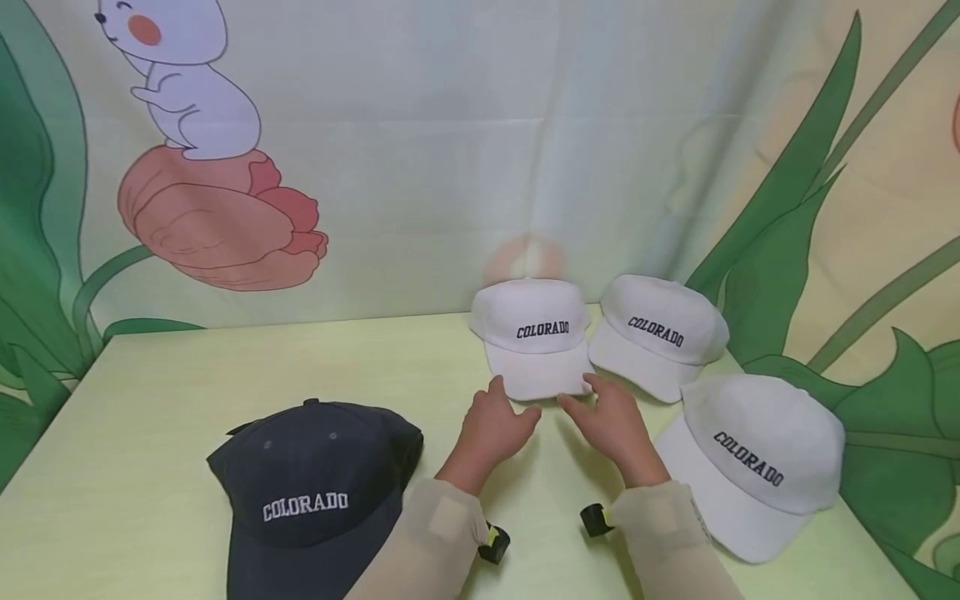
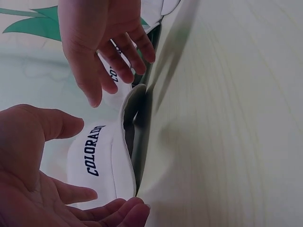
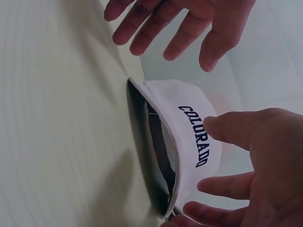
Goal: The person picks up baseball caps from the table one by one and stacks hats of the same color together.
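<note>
A white cap (image 1: 534, 333) with dark COLORADO lettering sits at the back of the table, its brim toward me. My left hand (image 1: 491, 429) is at the left corner of that brim, fingers spread and thumb apart. On the other side, my right hand (image 1: 611, 421) reaches to the brim's right corner, fingers loosely extended. The left wrist view shows the left fingers (image 2: 111, 213) beside the brim edge; whether they touch it, I cannot tell. In the right wrist view, the right fingers (image 3: 222, 187) lie close to the cap's lettered side. Neither hand grips anything.
A second white cap (image 1: 660, 333) stands right beside the first, and a third white cap (image 1: 757, 458) lies nearer on the right. A dark navy cap (image 1: 315, 475) sits at the front left. Behind the pale table (image 1: 172, 392) hangs a printed curtain (image 1: 420, 167).
</note>
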`<action>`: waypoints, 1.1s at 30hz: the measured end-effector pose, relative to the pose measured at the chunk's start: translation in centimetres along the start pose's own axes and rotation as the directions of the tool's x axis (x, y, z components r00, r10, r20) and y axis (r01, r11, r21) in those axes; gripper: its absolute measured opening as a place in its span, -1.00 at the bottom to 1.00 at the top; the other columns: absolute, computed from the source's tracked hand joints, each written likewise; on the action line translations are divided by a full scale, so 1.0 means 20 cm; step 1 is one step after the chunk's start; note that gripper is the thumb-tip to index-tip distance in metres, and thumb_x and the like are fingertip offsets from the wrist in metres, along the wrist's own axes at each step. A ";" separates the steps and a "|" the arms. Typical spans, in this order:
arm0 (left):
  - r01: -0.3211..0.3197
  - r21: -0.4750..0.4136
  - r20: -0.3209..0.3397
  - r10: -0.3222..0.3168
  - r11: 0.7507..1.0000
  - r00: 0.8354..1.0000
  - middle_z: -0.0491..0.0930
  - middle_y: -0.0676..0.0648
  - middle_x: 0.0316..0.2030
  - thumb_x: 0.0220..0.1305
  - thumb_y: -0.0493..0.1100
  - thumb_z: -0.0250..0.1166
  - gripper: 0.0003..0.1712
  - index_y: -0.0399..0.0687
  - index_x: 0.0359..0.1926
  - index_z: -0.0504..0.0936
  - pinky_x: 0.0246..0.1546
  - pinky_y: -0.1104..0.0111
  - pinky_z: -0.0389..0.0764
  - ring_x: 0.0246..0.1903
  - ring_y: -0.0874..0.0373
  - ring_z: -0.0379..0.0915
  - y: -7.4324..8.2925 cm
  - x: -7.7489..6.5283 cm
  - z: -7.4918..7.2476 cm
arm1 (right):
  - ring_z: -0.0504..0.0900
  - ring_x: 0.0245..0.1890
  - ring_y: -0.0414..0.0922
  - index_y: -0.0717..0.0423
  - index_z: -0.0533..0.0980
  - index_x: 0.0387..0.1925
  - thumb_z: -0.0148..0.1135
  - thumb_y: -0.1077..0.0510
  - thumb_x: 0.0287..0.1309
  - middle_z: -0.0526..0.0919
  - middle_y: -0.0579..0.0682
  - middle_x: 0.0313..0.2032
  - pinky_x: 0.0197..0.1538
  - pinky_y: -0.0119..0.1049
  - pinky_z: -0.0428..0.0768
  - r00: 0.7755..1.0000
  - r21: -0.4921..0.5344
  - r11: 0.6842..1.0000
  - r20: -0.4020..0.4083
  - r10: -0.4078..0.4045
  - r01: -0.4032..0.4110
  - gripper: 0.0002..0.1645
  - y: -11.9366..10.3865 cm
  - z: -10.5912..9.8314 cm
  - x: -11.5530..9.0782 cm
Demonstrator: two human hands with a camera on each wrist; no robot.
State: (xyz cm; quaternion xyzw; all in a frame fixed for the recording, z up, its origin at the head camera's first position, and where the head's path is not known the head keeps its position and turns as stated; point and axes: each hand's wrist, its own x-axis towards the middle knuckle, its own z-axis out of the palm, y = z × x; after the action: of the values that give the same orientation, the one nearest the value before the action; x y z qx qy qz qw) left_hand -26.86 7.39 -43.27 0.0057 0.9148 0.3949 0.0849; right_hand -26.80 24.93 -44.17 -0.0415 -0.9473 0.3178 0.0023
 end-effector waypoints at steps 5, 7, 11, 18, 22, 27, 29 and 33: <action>0.005 0.006 -0.042 -0.004 1.000 0.999 0.42 -0.30 -0.01 0.08 0.17 0.14 -0.19 -0.23 0.24 0.21 -0.04 0.07 0.42 -0.03 -0.13 0.40 -0.01 0.03 0.01 | 0.25 0.25 0.18 0.24 0.24 0.24 0.04 -0.28 0.10 0.34 0.25 0.21 0.25 0.05 0.22 1.000 -0.008 1.000 -0.005 0.020 -0.020 -0.14 0.02 0.01 0.03; 0.012 -0.002 -0.046 -0.012 1.000 0.999 0.40 -0.32 0.01 0.08 0.18 0.13 -0.17 -0.25 0.24 0.20 -0.01 0.06 0.41 -0.01 -0.14 0.39 -0.01 0.04 0.01 | 0.23 0.26 0.18 0.23 0.23 0.25 0.03 -0.29 0.11 0.32 0.24 0.22 0.27 0.05 0.20 1.000 -0.010 1.000 -0.006 0.027 -0.027 -0.14 0.03 0.01 0.04; 0.033 -0.021 -0.041 -0.033 0.999 0.999 0.36 -0.36 0.08 0.08 0.19 0.13 -0.12 -0.28 0.27 0.16 0.04 0.05 0.38 0.05 -0.17 0.35 -0.01 0.07 0.02 | 0.22 0.27 0.18 0.25 0.24 0.24 0.02 -0.29 0.11 0.32 0.25 0.22 0.28 0.04 0.18 1.000 -0.013 1.000 -0.018 0.018 -0.018 -0.13 0.04 0.02 0.07; 0.058 -0.013 -0.057 -0.059 0.998 0.997 0.31 -0.40 0.12 0.07 0.20 0.13 -0.08 -0.29 0.30 0.12 0.09 0.05 0.35 0.09 -0.22 0.31 0.00 0.12 0.03 | 0.25 0.26 0.16 0.26 0.25 0.23 0.03 -0.29 0.10 0.33 0.26 0.21 0.28 0.01 0.19 0.999 -0.008 1.000 -0.028 0.024 -0.024 -0.13 0.04 0.03 0.11; 0.073 0.011 -0.071 -0.072 0.997 0.995 0.31 -0.39 0.10 0.05 0.20 0.14 -0.08 -0.29 0.29 0.13 0.08 0.02 0.34 0.11 -0.25 0.27 0.01 0.13 0.02 | 0.24 0.25 0.15 0.26 0.24 0.24 0.03 -0.30 0.09 0.32 0.27 0.20 0.28 0.01 0.19 0.999 -0.009 0.999 -0.015 0.045 -0.045 -0.12 0.04 0.03 0.13; 0.094 0.078 -0.105 -0.086 0.992 0.991 0.36 -0.36 0.05 0.02 0.24 0.14 -0.10 -0.25 0.26 0.19 -0.01 -0.04 0.34 0.07 -0.24 0.25 0.02 0.16 0.01 | 0.24 0.25 0.16 0.26 0.22 0.25 0.01 -0.30 0.10 0.32 0.29 0.19 0.28 0.02 0.19 0.998 -0.019 0.998 -0.001 0.065 -0.065 -0.11 0.04 0.03 0.16; 0.096 0.100 -0.114 -0.084 0.990 0.990 0.37 -0.35 0.03 0.01 0.25 0.15 -0.10 -0.24 0.24 0.21 -0.03 -0.04 0.34 0.05 -0.24 0.25 0.02 0.18 0.02 | 0.23 0.25 0.17 0.27 0.22 0.25 0.02 -0.30 0.10 0.32 0.29 0.20 0.28 0.02 0.19 0.997 -0.019 0.997 0.003 0.071 -0.071 -0.11 0.04 0.03 0.16; 0.098 0.118 -0.121 -0.083 0.988 0.989 0.39 -0.33 0.00 0.00 0.25 0.16 -0.12 -0.25 0.20 0.23 -0.03 -0.04 0.32 0.03 -0.22 0.25 0.03 0.21 0.03 | 0.22 0.26 0.19 0.27 0.20 0.26 0.01 -0.30 0.11 0.30 0.30 0.21 0.28 0.03 0.18 0.997 -0.030 0.997 0.011 0.072 -0.072 -0.10 0.03 0.03 0.18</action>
State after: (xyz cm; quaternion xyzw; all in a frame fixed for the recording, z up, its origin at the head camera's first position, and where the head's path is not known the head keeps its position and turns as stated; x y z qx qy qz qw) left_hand -30.86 8.50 -43.85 -0.0537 0.9402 0.3327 0.0489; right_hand -30.44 25.34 -45.15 -0.0739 -0.9497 0.3040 -0.0154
